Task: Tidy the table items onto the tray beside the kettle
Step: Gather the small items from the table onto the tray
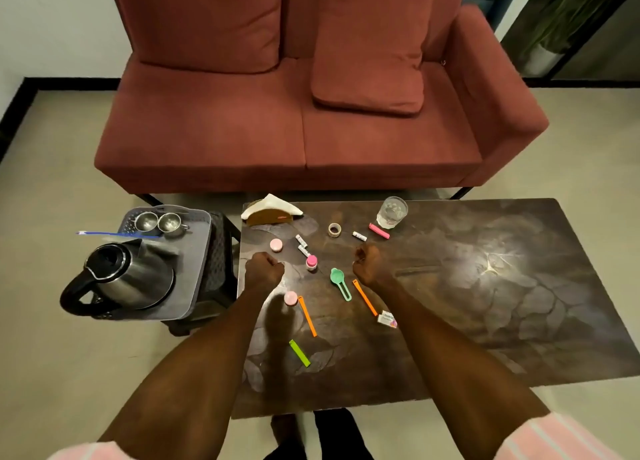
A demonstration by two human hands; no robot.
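Both my fists hover over the dark table. My left hand is closed near the table's left edge, nothing visible in it. My right hand is closed too, just right of a green scoop. Small items lie scattered between and around them: a pink-capped bottle, two pink round tins, two orange clips, a green clip, a tape roll, a pink clip, white tubes. The grey tray with the steel kettle stands left of the table.
Two steel cups and a blue stick sit at the tray's far end. A napkin holder and a glass stand at the table's far edge. A small packet lies by my right forearm. A red sofa is behind.
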